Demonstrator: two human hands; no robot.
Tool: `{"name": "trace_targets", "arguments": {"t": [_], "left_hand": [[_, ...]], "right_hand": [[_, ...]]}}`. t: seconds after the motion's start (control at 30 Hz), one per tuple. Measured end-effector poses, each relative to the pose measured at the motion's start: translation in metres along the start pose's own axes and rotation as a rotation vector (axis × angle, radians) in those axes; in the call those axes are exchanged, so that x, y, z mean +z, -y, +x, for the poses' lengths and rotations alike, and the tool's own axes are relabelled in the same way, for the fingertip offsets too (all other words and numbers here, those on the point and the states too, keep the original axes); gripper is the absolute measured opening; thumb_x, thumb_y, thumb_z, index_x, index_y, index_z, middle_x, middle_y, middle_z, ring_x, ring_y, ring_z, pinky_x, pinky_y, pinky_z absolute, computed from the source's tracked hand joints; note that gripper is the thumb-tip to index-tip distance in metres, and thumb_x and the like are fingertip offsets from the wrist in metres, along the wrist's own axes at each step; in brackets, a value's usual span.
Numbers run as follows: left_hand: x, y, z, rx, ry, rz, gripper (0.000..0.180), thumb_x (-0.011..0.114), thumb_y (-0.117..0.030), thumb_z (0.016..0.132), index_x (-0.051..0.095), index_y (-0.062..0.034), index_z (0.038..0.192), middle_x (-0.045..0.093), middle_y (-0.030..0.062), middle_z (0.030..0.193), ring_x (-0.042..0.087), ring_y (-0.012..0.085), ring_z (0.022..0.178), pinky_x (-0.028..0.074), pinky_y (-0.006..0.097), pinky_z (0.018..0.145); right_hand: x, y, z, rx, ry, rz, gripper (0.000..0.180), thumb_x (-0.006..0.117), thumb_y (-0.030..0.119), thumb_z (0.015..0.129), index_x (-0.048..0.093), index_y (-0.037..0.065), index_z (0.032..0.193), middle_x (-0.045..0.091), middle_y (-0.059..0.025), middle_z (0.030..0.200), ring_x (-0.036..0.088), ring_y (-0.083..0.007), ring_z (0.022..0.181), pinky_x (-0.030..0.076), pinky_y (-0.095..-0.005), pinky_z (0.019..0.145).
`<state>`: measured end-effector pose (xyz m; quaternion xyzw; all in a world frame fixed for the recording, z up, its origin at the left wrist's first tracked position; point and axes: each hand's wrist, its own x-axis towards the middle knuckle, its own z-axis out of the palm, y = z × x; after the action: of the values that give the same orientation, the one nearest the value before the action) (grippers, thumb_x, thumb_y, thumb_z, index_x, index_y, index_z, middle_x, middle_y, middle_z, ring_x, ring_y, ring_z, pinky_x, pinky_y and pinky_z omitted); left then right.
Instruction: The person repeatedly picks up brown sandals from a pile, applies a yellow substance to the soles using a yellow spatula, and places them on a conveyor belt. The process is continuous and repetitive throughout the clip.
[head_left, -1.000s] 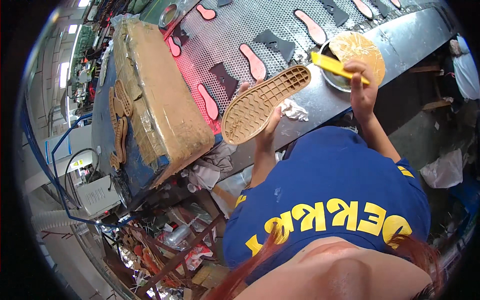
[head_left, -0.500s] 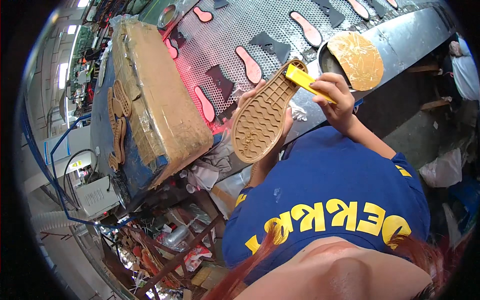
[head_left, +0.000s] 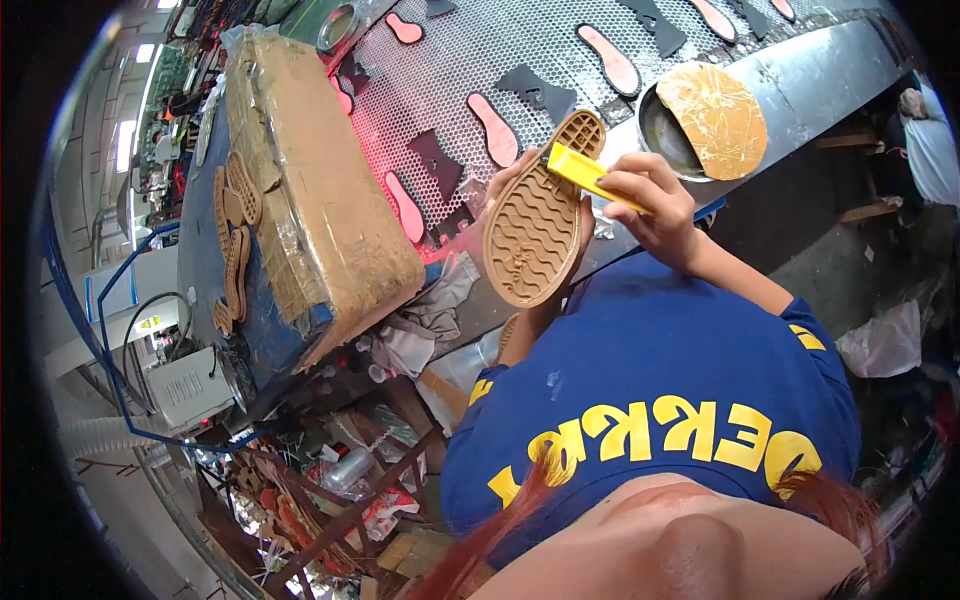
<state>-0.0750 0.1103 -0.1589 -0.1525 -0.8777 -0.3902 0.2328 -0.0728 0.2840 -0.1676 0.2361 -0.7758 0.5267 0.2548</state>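
A brown shoe sole (head_left: 535,235) is held up with its wavy, gridded tread facing me. My left hand (head_left: 503,180) grips it from behind, fingers round the far-left edge and thumb side at the right edge; most of that hand is hidden. My right hand (head_left: 655,205) pinches a flat yellow-handled tool (head_left: 588,176). Its far end lies against the sole near the narrower end, and its working tip is hard to make out. Just beyond my right hand is a round metal pan (head_left: 662,135), partly covered by a tan, scratched disc (head_left: 712,120).
Pink insoles (head_left: 493,130) and dark cut pieces (head_left: 540,92) lie on a honeycomb-patterned surface (head_left: 450,75) ahead. A taped cardboard box (head_left: 320,200) stands at left, with several brown soles (head_left: 237,270) beside it. A metal ledge (head_left: 810,75) runs along the near side.
The sole has moved slightly up and right and turned more upright. The yellow-handled tool has shifted left and down along the sole, from the narrow tip toward the grid area.
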Motion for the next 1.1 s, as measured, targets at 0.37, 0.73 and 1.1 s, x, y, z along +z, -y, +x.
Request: {"name": "trace_targets", "arguments": {"t": [0.37,0.73,1.1], "left_hand": [[0.032,0.027,-0.016,-0.256,-0.149,-0.806,0.052,0.069,-0.022,0.082,0.048,-0.0013,0.124,0.057,0.0157,0.125,0.055,0.0234,0.118,0.045,0.038,0.101],[0.05,0.058,-0.032,-0.317,-0.06,-1.145,0.046,0.059,-0.026,0.092,0.042,-0.0019,0.127,0.054,0.0182,0.128,0.054,0.0261,0.119,0.047,0.041,0.101],[0.038,0.048,-0.014,-0.334,0.208,-1.24,0.047,0.062,-0.022,0.092,0.04,-0.002,0.128,0.054,0.0191,0.128,0.054,0.0272,0.12,0.048,0.042,0.101]], "right_hand": [[0.012,0.03,0.01,-0.263,0.127,0.118,0.038,0.076,0.028,0.078,0.064,0.001,0.102,0.059,-0.0127,0.097,0.063,-0.0276,0.085,0.054,-0.0355,0.071],[0.007,0.029,0.013,-0.249,0.194,0.079,0.042,0.07,0.037,0.084,0.066,0.0,0.104,0.06,-0.013,0.101,0.063,-0.0247,0.09,0.053,-0.0328,0.077],[-0.007,0.022,0.03,-0.353,0.31,0.122,0.028,0.074,0.022,0.082,0.065,0.004,0.102,0.059,-0.0115,0.102,0.065,-0.0256,0.082,0.055,-0.0353,0.067]]}}
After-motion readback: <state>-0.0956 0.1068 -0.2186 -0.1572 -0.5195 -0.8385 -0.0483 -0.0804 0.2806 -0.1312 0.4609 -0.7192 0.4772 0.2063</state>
